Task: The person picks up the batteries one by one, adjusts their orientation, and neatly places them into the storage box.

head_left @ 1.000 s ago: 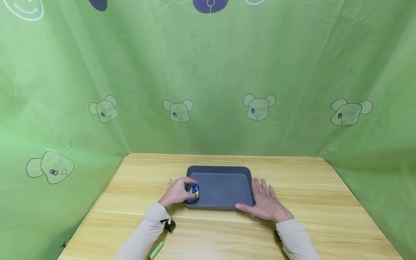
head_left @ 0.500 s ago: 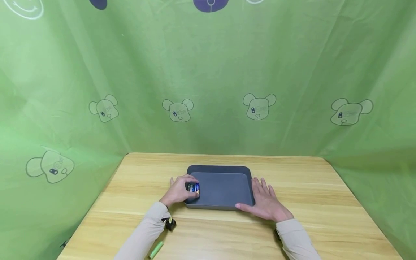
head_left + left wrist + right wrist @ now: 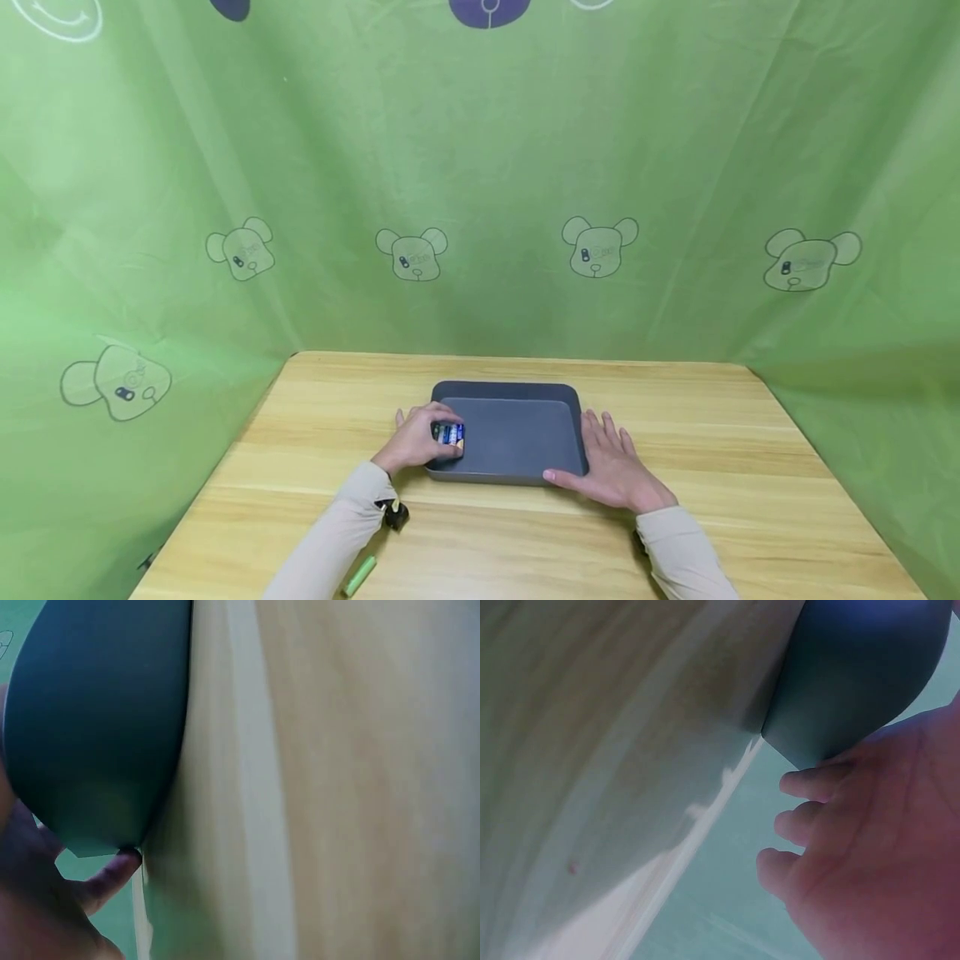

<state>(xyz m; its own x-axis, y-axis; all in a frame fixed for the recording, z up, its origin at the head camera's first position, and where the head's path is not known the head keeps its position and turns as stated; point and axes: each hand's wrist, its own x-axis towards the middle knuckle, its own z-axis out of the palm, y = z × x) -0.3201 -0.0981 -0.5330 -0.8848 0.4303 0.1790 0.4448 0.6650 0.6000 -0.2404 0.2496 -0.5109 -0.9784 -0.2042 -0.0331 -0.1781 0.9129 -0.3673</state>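
A row of small blue-and-dark cylinders, seemingly batteries (image 3: 451, 436), was inside the left end of the dark grey tray (image 3: 517, 437); whether they touched its floor could not be told. They looked stiff, smooth-skinned and fairly light though dense for their size, apt to roll or slip apart, so both ends of the row seemed the best hold. The left hand (image 3: 414, 435) had them that way, pinched between its thumb at the near ends and fingers at the far ends. Each cylinder's long axis ran near to far, the row stacking left to right, with a gold patch showing near. The right hand (image 3: 615, 468) lay spread along the tray's right wall, thumb at the near rim. A green cylinder (image 3: 360, 577) lay nearer on the table (image 3: 712, 442), slanting far-right, beside the left sleeve (image 3: 330, 533).
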